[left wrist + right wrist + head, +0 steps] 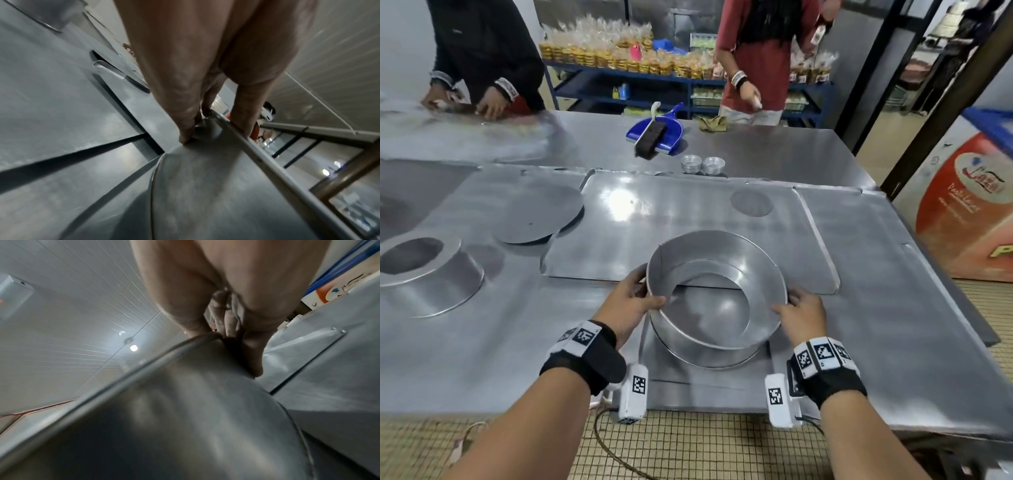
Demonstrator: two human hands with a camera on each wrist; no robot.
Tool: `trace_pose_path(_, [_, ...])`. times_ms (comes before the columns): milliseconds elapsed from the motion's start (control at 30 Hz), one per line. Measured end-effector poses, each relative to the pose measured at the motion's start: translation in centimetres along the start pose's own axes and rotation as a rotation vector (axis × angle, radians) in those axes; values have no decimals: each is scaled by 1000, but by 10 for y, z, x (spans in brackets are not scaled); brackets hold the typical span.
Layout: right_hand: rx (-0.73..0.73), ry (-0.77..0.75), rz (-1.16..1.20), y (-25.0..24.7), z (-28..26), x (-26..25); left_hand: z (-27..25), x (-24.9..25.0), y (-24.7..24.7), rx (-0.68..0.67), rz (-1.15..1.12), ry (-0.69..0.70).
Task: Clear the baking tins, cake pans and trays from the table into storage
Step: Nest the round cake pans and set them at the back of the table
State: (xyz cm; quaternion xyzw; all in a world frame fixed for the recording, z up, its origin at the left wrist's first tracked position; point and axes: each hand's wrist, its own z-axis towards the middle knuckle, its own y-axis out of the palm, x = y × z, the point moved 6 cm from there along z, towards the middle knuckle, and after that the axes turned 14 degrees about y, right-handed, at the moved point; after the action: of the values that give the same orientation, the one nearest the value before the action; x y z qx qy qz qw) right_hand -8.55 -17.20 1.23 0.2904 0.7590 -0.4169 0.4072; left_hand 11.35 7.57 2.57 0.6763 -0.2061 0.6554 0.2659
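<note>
A round, bottomless metal cake ring [756, 263] is tilted up near the table's front edge. My left hand [635, 299] grips its left rim, thumb over the edge. My right hand [803, 313] grips its right rim the same way. In the left wrist view my fingers [185, 123] press the ring's outer wall [205, 186] and the thumb hooks the rim. The right wrist view shows my fingers [252, 356] on the ring's wall [174, 410]. The ring hangs over a flat metal tray [705, 380].
An upturned cake pan [431, 270] sits at the left, with round metal discs [541, 216] behind it. A large flat tray [681, 219] lies mid-table. Small foil tins [702, 164] and a blue dustpan [657, 132] stand farther back. Two people work at the far edge.
</note>
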Motion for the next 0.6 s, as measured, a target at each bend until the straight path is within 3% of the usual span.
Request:
trace_pose_path(133, [124, 61, -99, -3, -10, 10, -9, -9, 3, -53, 72, -10])
trace_pose_path(400, [170, 55, -173, 0, -22, 5, -13, -16, -1, -88, 139, 1])
trace_pose_path(600, [103, 140, -304, 7, -26, -7, -4, -12, -11, -283, 529, 28])
